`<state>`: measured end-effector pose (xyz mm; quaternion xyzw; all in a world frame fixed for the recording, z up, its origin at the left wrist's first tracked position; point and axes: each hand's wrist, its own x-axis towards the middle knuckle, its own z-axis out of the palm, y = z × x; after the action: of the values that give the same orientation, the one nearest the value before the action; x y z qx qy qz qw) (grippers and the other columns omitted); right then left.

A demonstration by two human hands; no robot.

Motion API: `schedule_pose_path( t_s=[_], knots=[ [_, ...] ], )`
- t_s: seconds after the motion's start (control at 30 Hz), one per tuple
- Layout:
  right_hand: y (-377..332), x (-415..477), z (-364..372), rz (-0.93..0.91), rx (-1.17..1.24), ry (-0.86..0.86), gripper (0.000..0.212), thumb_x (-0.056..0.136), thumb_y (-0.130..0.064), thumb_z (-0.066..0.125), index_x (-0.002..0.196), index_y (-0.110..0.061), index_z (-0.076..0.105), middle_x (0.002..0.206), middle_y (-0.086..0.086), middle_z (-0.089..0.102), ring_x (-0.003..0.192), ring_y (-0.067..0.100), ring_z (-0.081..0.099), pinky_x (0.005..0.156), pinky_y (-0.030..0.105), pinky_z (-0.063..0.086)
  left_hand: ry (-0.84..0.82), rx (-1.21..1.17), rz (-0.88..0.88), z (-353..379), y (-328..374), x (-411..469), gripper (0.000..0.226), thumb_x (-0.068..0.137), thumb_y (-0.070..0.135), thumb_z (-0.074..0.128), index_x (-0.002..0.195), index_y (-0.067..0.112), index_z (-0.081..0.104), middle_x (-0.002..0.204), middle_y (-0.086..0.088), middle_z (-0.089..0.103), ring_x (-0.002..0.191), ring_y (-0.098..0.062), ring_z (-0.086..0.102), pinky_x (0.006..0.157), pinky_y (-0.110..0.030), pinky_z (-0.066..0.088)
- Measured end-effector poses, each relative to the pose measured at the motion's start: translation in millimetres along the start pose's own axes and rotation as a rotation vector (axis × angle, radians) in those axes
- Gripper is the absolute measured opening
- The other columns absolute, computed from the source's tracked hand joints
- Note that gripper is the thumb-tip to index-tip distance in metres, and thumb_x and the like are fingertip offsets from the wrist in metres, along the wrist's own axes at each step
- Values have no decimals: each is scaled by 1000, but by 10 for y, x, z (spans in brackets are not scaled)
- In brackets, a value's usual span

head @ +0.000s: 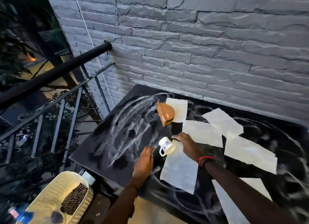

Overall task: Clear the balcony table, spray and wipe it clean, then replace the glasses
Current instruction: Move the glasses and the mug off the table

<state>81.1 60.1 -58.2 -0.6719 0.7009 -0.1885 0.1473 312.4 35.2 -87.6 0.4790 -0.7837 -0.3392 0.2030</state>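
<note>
black balcony table [103, 150], smeared white, carries loose paper sheets [179, 172]. left hand [144, 161] lies flat with straight fingers; right hand [187, 145] is spread just beside the tipped cup [166, 146], gripping nothing. likely light, hard, breakable ceramic: best taken by its handle or body. farther back sits a brown holder [166, 114] before the brick wall [200, 39].

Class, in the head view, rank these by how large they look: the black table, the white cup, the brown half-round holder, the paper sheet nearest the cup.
1. black table
2. paper sheet
3. brown holder and white cup look alike; the holder lies farther off, so no ranking.
</note>
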Motion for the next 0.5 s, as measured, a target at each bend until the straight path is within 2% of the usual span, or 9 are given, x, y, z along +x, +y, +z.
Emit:
schedule_pose_path(
  t_s=[0.1,0.23,0.3,0.37,0.43,0.5],
  knots=[
    [48,210,-183,-235,-257,-254,76,74,19,42,138,-22,41,142,14,37,127,29,40,104,33,35,6,5,-46,84,25,242,37,94,-1,39,128,7,50,128,-9,51,118,-21,51,92,-12,27],
    [93,458,-261,-575,-495,-339,90,65,20,56,138,-31,41,145,16,35,126,35,42,99,42,41,19,-38,-97,143,23,477,39,94,-5,35,127,7,49,128,-8,51,121,-20,49,100,-20,32],
    [127,574,-219,-699,-544,-368,84,69,17,54,137,-32,41,144,16,37,125,36,43,97,43,43,29,-52,-118,165,-18,568,37,94,-4,37,127,9,49,127,-7,51,121,-20,50,102,-26,36],
    [138,659,-157,-826,-625,-345,69,79,7,50,134,-34,43,140,14,43,120,32,48,95,40,46,34,-57,-138,168,-39,598,33,95,0,41,125,10,50,124,-4,51,117,-19,51,99,-26,38],
    [145,770,-108,-949,-713,-360,55,83,-7,60,128,-36,48,133,8,50,115,26,53,92,36,49,52,-62,-159,172,-65,621,28,96,7,45,123,12,50,122,-3,50,114,-17,51,93,-22,37],
    [118,834,-58,-1046,-756,-363,48,81,-12,65,122,-34,52,127,4,54,111,23,54,90,34,49,68,-63,-162,171,-95,629,27,96,12,49,123,12,51,121,-3,51,113,-17,51,89,-18,34]
  ],
)
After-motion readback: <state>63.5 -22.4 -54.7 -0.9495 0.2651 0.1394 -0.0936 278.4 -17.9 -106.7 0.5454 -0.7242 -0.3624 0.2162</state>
